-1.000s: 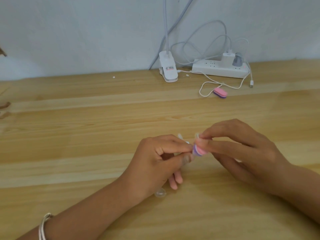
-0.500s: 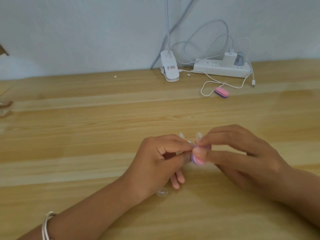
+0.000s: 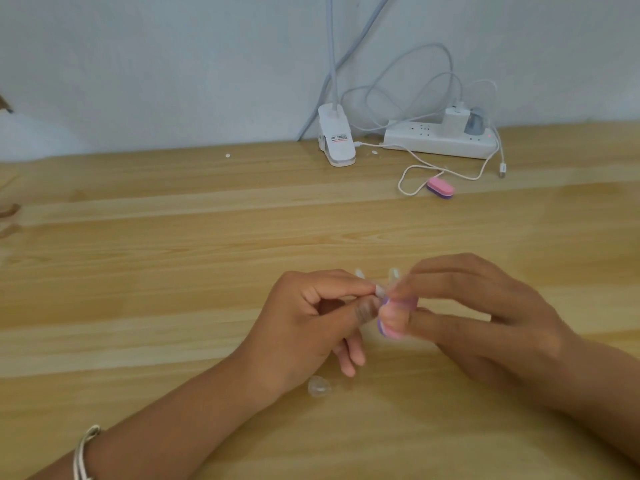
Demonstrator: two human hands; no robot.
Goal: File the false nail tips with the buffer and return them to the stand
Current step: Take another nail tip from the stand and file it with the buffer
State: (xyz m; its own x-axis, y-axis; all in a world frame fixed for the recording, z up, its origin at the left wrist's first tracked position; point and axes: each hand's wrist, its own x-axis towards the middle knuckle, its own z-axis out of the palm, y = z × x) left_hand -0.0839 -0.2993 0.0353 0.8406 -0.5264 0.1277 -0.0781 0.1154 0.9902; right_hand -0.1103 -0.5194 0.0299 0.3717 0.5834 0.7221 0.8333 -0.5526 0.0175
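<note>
left hand point(image 3: 304, 323): fingers curled, pinching nail tip point(image 3: 380, 290) | right hand point(image 3: 485, 317): fingers curled, pinching buffer point(image 3: 393, 332) | hands touching

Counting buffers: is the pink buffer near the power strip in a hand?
No, that pink buffer lies untouched on the wooden table.

— What is this place, a salon?
— More a desk at home, I'd say. A pale wood surface point(image 3: 173, 237) set against a plain white wall point(image 3: 173, 64).
— What makes it homely?
— The power strip point(image 3: 440, 142) lying at the back with a charger point(image 3: 455, 121) plugged in, and a white cable point(image 3: 408, 181) looping loose in front of it. A clip lamp point(image 3: 336, 140) sits by the wall.
— And the nail things?
— Small ones: a pink buffer point(image 3: 440, 188) beside the cable and a clear nail tip point(image 3: 318, 386) loose on the wood. A hobby corner.
</note>
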